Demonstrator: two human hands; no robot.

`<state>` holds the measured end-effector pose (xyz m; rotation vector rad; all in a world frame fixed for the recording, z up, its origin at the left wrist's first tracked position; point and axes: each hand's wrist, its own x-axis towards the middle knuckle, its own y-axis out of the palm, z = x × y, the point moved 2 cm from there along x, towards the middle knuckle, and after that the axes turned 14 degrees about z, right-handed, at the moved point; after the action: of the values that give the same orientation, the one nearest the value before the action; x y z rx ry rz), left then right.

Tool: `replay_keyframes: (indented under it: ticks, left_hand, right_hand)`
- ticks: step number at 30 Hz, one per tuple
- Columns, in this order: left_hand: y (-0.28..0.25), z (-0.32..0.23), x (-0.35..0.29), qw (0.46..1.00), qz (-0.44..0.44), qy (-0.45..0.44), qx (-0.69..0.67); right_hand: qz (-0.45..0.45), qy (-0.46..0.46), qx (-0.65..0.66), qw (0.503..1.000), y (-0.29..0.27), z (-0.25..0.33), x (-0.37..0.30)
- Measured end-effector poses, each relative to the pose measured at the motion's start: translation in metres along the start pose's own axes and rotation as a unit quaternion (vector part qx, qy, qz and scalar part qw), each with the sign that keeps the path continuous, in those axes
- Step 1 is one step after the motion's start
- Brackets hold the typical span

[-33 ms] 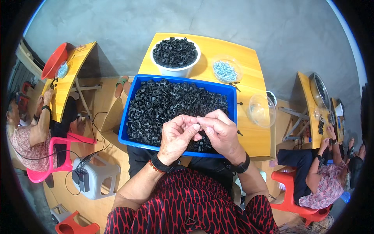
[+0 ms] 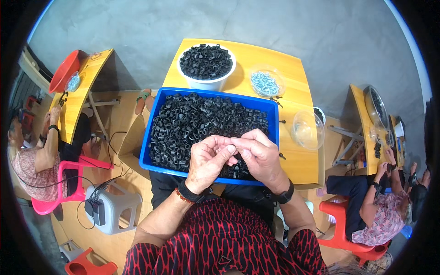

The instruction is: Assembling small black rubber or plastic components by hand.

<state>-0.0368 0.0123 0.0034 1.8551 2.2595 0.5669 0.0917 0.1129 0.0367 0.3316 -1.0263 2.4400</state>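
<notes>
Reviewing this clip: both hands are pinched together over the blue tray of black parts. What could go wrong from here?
1. The left hand and right hand meet over the blue plastic tray; whatever they pinch is hidden, and if dropped it could vanish among the small black plastic parts.
2. The clear empty plastic bowl sits near the yellow wooden table edge, so an elbow might knock it off.

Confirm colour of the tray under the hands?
Blue tray, clearest in the head view.

One blue tray (image 2: 156, 120), two clear bowls (image 2: 308, 130).
</notes>
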Motion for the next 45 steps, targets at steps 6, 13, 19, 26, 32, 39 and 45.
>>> replay_keyframes:
  ticks: [6,13,19,26,32,39,45]
  left_hand:
    - [-0.002,-0.002,0.0,1.0,0.016,-0.006,-0.007]
    - [-0.005,0.001,0.0,1.0,0.003,-0.003,-0.027]
    - [0.002,-0.003,0.001,0.999,-0.02,-0.011,-0.039]
    - [0.005,-0.003,0.001,1.0,-0.007,0.001,0.025]
    - [0.006,-0.005,0.003,0.998,0.002,-0.022,0.058]
    - [0.001,0.003,0.001,0.994,0.014,-0.024,0.103]
    - [0.0,0.007,-0.002,0.992,-0.006,-0.012,0.129]
  right_hand:
    - [0.006,-0.008,0.008,1.0,0.003,0.004,-0.002]
    - [0.007,-0.018,0.015,1.0,0.001,0.013,0.001]
    - [0.008,-0.005,-0.004,1.0,0.007,0.013,0.002]
    - [0.037,0.023,-0.173,0.984,0.014,0.012,-0.002]
    - [0.03,0.027,-0.19,0.981,0.013,0.011,-0.003]
    - [0.017,0.028,-0.191,0.981,0.014,0.009,-0.006]
    - [0.031,0.034,-0.225,0.973,0.019,0.008,-0.008]
